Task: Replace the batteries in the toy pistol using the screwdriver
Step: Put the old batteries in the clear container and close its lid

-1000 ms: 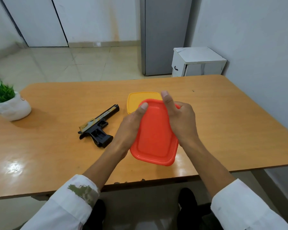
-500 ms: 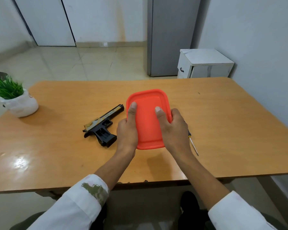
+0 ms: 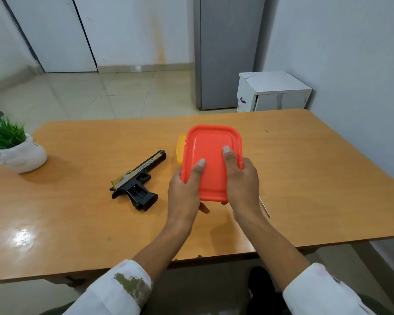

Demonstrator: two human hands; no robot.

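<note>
A black and gold toy pistol (image 3: 138, 180) lies on its side on the wooden table (image 3: 316, 178), left of my hands. Both hands hold an orange-red lid (image 3: 212, 155) tilted above a yellow box (image 3: 181, 149), of which only the left edge shows. My left hand (image 3: 185, 192) grips the lid's near left edge with the thumb on top. My right hand (image 3: 241, 183) grips the near right edge, thumb on top as well. The metal shaft of a screwdriver (image 3: 264, 206) pokes out from behind my right wrist; its handle is hidden.
A small green plant in a white pot (image 3: 18, 153) stands at the table's far left. Beyond the table are a white cabinet (image 3: 273, 92) and a grey fridge (image 3: 225, 53) against the wall. The wall runs close along the table's right side.
The lid was held up and tilted, then laid flat over the yellow box. Now its left side is raised again, so the box's left edge shows.
</note>
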